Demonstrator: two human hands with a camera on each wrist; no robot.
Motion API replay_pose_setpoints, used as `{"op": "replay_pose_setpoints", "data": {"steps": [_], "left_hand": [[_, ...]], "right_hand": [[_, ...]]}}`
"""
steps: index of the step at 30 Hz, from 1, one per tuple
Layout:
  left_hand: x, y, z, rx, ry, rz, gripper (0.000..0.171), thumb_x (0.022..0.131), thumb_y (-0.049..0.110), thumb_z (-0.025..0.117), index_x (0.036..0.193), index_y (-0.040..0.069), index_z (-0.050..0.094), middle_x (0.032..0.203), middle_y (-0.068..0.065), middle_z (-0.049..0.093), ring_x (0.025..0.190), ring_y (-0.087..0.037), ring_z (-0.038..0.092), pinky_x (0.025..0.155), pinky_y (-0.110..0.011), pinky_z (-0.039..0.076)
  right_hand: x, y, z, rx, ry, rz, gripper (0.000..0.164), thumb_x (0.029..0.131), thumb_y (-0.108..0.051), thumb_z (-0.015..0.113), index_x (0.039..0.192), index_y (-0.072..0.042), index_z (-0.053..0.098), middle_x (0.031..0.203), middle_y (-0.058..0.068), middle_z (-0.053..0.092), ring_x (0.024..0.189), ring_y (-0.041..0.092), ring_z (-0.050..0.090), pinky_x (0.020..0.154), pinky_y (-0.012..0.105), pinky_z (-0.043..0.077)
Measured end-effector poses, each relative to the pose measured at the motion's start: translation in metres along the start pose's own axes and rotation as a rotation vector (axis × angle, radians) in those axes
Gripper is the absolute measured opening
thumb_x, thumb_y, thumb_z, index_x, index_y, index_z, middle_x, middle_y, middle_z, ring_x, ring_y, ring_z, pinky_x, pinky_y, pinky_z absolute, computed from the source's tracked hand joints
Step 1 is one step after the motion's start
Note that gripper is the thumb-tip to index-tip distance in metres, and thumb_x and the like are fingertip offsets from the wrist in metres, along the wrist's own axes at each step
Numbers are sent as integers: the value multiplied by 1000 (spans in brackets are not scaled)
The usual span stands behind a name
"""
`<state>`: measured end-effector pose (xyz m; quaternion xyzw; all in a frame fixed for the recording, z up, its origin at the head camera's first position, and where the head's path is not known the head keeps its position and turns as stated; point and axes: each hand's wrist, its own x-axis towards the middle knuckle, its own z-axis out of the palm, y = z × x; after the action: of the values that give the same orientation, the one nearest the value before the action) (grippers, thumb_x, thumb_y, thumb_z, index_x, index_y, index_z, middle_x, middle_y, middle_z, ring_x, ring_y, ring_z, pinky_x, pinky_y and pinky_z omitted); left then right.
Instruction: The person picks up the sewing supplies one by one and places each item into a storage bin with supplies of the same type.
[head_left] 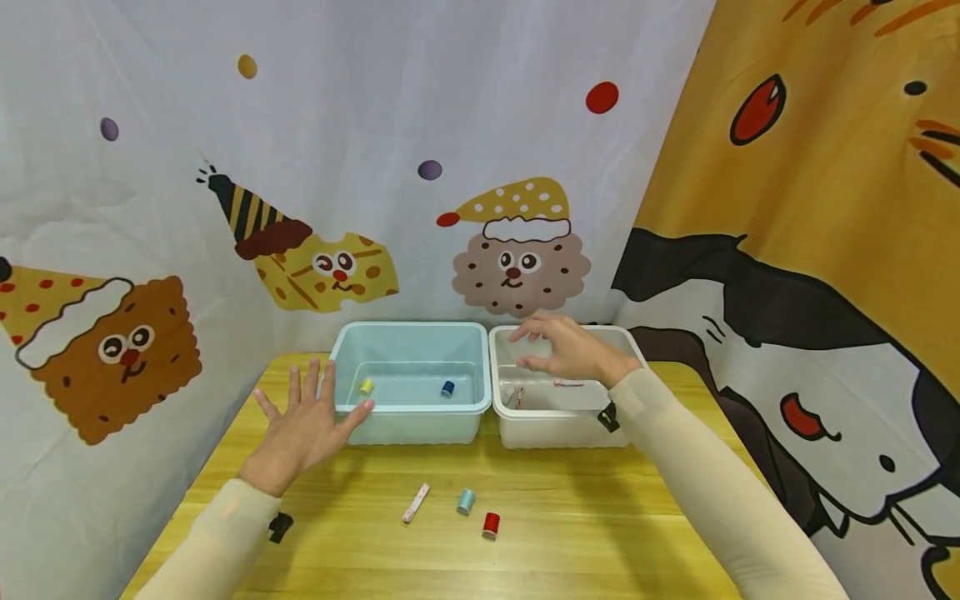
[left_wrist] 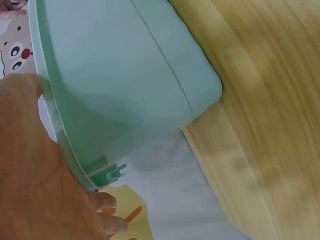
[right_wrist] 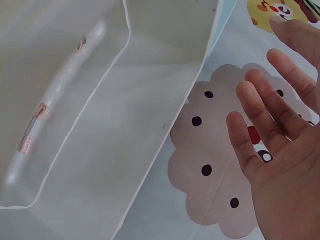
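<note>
My left hand (head_left: pixel 300 425), fingers spread and holding nothing, hovers by the left front corner of a light blue bin (head_left: pixel 420 425). In that bin lie a yellow thread spool (head_left: pixel 366 387) and a dark blue thread spool (head_left: pixel 447 389). Above a white bin (head_left: pixel 555 429), my right hand (head_left: pixel 566 346) is empty with loosely bent fingers. Slim white sticks with pinkish print, one of them this stick (right_wrist: pixel 55 95), lie inside the white bin. On the table are a similar white stick (head_left: pixel 416 503), a light blue spool (head_left: pixel 466 501) and a red spool (head_left: pixel 491 526).
Both bins stand side by side at the back of the wooden table (head_left: pixel 360 558). A cartoon-printed curtain (head_left: pixel 360 100) hangs right behind them and along the sides. A black strap piece (head_left: pixel 281 527) hangs at the left wrist, another strap piece (head_left: pixel 609 417) at the right.
</note>
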<state>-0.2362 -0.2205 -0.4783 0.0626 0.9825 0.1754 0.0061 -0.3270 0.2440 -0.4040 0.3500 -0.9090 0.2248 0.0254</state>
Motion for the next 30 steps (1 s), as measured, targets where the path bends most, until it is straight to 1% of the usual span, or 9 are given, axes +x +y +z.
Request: {"op": "replay_pose_setpoints", "data": {"steps": [5, 8, 10, 13, 18, 25, 28, 30], "left_hand": [[0, 0, -1, -1, 3, 3, 121, 111, 87, 43, 186, -1, 8, 193, -36, -3, 176, -68, -7, 118, -102, -22], [0, 0, -1, 0, 3, 4, 122, 111, 88, 43, 186, -1, 8, 193, -36, -3, 176, -69, -7, 118, -102, -22], [0, 0, -1, 3, 4, 5, 121, 112, 87, 44, 186, -1, 9, 193, -36, -3, 176, -69, -7, 118, -102, -21], [0, -1, 0, 9, 4, 3, 120, 112, 86, 44, 186, -1, 9, 193, -36, -3, 175, -70, -6, 118, -103, -20], [-1, -1, 0, 10, 2, 3, 120, 112, 87, 43, 186, -1, 9, 192, -36, -4, 175, -71, -5, 118, -103, -19], [-1, -2, 0, -4, -8, 2, 121, 111, 88, 43, 187, 0, 7, 192, -37, -5, 175, -70, -8, 117, -103, -21], [0, -2, 0, -8, -9, 3, 120, 112, 86, 44, 186, 0, 6, 192, -37, -6, 175, -70, -8, 117, -102, -22], [0, -1, -1, -6, -5, 6, 120, 112, 86, 44, 186, -1, 6, 192, -36, -5, 175, -70, -8, 117, -102, -22]], "right_hand": [[-10, -3, 2, -4, -16, 13, 41, 106, -25, 89, 145, -16, 80, 148, 7, 77, 128, 28, 74, 112, 53, 64], [-16, -3, 5, -15, -7, 13, 41, 106, -26, 89, 145, -17, 80, 146, 6, 78, 128, 27, 75, 111, 53, 64], [-19, -2, 8, -16, -2, 5, 40, 107, -27, 89, 145, -17, 80, 145, 5, 78, 128, 29, 75, 111, 54, 65], [-23, -3, 12, -10, 12, -31, 39, 107, -26, 89, 143, -16, 80, 143, 5, 79, 126, 31, 76, 109, 57, 65], [-30, -6, 17, -9, 33, -73, 38, 105, -26, 91, 140, -17, 80, 141, 3, 80, 124, 28, 77, 108, 56, 66], [-41, -12, 22, -4, 31, -72, 37, 105, -26, 91, 140, -18, 81, 139, 1, 80, 124, 20, 75, 109, 48, 67], [-44, -15, 25, -15, 54, -91, 36, 105, -24, 91, 139, -17, 81, 139, 1, 80, 125, 21, 76, 108, 49, 67], [-47, -16, 28, -8, 77, -115, 35, 104, -20, 92, 137, -15, 82, 138, 3, 80, 124, 24, 78, 104, 51, 68]]}}
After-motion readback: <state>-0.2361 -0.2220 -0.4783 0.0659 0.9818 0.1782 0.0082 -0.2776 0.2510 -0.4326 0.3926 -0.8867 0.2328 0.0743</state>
